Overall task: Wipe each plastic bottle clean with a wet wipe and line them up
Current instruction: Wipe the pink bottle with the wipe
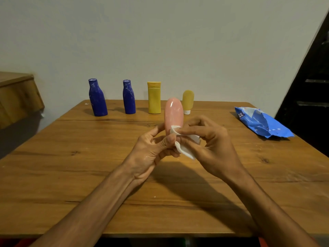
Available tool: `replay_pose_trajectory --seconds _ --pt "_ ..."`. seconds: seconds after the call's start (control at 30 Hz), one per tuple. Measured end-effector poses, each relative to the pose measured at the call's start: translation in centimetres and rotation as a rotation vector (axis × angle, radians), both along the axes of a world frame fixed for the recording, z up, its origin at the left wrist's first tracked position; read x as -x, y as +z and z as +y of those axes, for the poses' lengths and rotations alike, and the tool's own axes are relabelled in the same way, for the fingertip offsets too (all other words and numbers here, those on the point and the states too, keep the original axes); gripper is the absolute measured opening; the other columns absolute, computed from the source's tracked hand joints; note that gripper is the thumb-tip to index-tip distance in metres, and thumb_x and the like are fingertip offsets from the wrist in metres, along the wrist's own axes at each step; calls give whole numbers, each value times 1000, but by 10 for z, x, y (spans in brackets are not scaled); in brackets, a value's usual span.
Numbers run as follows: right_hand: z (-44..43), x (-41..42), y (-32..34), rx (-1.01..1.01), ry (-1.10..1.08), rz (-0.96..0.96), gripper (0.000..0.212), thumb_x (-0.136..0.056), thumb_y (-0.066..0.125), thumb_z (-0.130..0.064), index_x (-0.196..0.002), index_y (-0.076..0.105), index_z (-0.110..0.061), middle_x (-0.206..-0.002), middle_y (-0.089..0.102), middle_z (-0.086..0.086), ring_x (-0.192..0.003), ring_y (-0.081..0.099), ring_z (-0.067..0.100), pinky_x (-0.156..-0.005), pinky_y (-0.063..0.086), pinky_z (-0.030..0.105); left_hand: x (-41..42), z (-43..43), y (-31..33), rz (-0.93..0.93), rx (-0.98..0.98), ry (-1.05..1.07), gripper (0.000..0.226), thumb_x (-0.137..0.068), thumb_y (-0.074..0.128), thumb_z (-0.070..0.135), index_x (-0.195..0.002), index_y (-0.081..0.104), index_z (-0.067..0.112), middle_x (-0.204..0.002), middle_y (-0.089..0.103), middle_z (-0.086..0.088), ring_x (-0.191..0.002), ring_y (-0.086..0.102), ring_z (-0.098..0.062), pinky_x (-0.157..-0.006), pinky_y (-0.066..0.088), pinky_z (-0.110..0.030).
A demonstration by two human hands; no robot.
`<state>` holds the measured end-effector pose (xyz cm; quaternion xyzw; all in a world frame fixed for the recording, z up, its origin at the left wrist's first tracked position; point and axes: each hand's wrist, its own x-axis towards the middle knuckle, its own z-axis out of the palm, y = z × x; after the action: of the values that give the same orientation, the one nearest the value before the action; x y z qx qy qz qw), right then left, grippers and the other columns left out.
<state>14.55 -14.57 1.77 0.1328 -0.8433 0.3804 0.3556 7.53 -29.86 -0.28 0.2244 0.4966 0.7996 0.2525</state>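
Note:
A pink plastic bottle stands upright in the air above the middle of the wooden table. My left hand grips its lower end, which the fingers hide. My right hand pinches a white wet wipe against the bottle's lower right side. Along the far edge stand two blue bottles, a tall yellow bottle and a small yellow tube on its white cap, all in a row.
A blue wet-wipe pack lies torn open at the table's right edge. A wooden shelf juts out at the left. A dark staircase rises at the right, and a plain wall stands behind the table.

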Motion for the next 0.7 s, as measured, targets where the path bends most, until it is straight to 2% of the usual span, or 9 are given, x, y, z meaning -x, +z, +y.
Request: replay_pose_trajectory --seconds 0.1,0.2,0.27,0.37,0.5,0.57,0.7 --pt "-3 1 -1 33 -62 59 25 -80 71 -25 -104 68 -25 -98 60 -7 -94 56 4 -70 46 10 0 -1 1 9 -5 -13 85 -53 87 29 -129 53 14 -98 70 -18 -74 67 -22 -61 59 -27" --pt "-6 -1 -2 9 -19 10 27 -78 66 -29 -105 67 -26 -99 59 -8 -97 56 4 -75 50 14 3 -1 -2 -7 -24 -11 102 -43 96 36 -132 51 15 -103 72 -17 -84 69 -26 -65 61 -32" --pt "-4 -3 3 -16 34 -62 25 -78 69 -25 -102 67 -28 -100 59 -10 -98 56 6 -77 52 19 3 0 -3 -16 -21 -9 106 -37 98 39 -130 52 17 -105 73 -16 -90 69 -27 -69 61 -34" --pt "0 -4 6 -22 30 -52 24 -77 69 -28 -101 68 -28 -99 61 -7 -97 57 8 -76 52 22 2 0 -2 27 22 -19 102 -39 97 41 -128 54 19 -102 72 -15 -83 67 -26 -63 59 -30" --pt "-6 0 -1 -4 -49 77 24 -79 70 -27 -101 72 -19 -94 61 -4 -90 58 7 -68 46 11 0 -1 -4 174 157 -17 79 -53 92 33 -124 59 26 -107 68 -23 -81 66 -25 -71 56 -35" --pt "-8 1 -3 -44 -111 132 25 -80 68 -29 -101 72 -17 -94 60 -5 -88 57 5 -68 46 9 -1 1 -5 179 175 -7 72 -59 86 27 -126 58 26 -102 68 -25 -78 65 -24 -71 55 -36" --pt "-5 -2 2 -99 -43 79 25 -80 64 -30 -104 68 -25 -96 57 -8 -91 54 1 -75 46 9 0 2 -4 50 79 -33 88 -53 89 31 -132 53 16 -85 69 -13 -68 65 -20 -60 56 -29"
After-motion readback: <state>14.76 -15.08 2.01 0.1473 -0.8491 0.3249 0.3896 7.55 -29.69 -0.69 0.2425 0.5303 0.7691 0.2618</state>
